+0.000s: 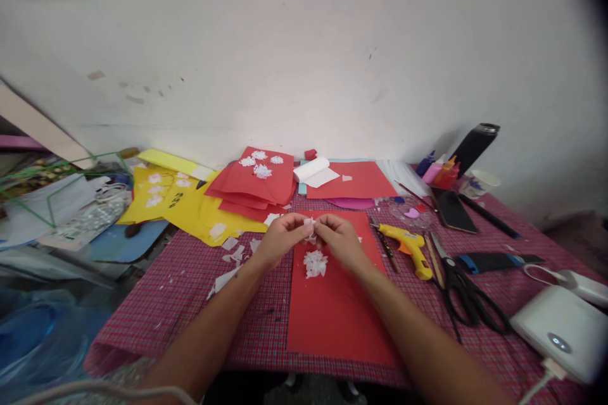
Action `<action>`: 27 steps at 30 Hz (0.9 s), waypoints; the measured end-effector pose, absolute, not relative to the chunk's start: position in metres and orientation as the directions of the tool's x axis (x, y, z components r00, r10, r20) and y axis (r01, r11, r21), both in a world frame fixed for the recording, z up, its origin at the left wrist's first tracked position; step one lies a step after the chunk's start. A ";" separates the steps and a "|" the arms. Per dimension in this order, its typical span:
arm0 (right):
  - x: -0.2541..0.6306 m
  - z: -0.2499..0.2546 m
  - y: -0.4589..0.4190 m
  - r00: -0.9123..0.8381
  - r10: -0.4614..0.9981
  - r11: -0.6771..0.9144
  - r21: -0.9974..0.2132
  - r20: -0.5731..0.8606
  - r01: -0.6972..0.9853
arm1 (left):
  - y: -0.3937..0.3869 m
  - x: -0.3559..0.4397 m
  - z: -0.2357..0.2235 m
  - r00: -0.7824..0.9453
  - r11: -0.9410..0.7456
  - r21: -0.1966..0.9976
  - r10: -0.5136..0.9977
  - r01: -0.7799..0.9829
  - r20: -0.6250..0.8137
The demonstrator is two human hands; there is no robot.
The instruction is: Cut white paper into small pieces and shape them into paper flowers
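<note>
My left hand point(287, 233) and my right hand point(338, 237) meet over the upper part of a red sheet of paper point(339, 316). Between their fingertips is a small piece of white tissue paper point(310, 230), pinched from both sides. Just below it, a ruffled white paper flower point(315, 263) lies on the red sheet. Loose white paper scraps point(234, 254) are scattered on the cloth left of my left hand. A yellow glue gun point(408, 245) rests to the right of my right hand.
Red cards with white flowers point(259, 171) and a white paper roll point(313, 169) lie at the back. Yellow sheets point(190, 205) are at left. On the right are black scissors point(468, 291), a phone point(453, 209), paint bottles point(439, 171), a black flask point(476, 147) and a white power bank point(551, 323).
</note>
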State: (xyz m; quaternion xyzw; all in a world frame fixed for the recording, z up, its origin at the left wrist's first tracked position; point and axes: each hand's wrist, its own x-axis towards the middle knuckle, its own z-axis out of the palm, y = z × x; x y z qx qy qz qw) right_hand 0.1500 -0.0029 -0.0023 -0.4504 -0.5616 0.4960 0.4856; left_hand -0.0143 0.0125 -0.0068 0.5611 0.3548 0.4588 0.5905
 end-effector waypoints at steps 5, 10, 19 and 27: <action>0.150 -0.001 -0.002 -0.180 0.983 0.006 -0.992 0.029 -0.128 | 0.013 -0.015 -0.008 0.313 -0.051 0.994 0.946 -0.100 0.080; 0.152 0.000 0.000 -0.174 0.985 -0.046 -0.984 -0.015 -0.171 | 0.016 -0.016 -0.011 0.270 -0.053 0.995 0.960 -0.079 0.072; 0.147 -0.011 -0.005 -0.177 0.952 0.279 -0.945 0.249 0.173 | 0.017 -0.014 -0.013 0.195 -0.034 0.991 0.979 -0.132 0.060; 0.150 -0.013 0.002 -0.043 0.969 0.246 -0.940 0.243 0.235 | 0.018 -0.016 -0.014 0.232 -0.005 0.983 0.972 -0.185 0.049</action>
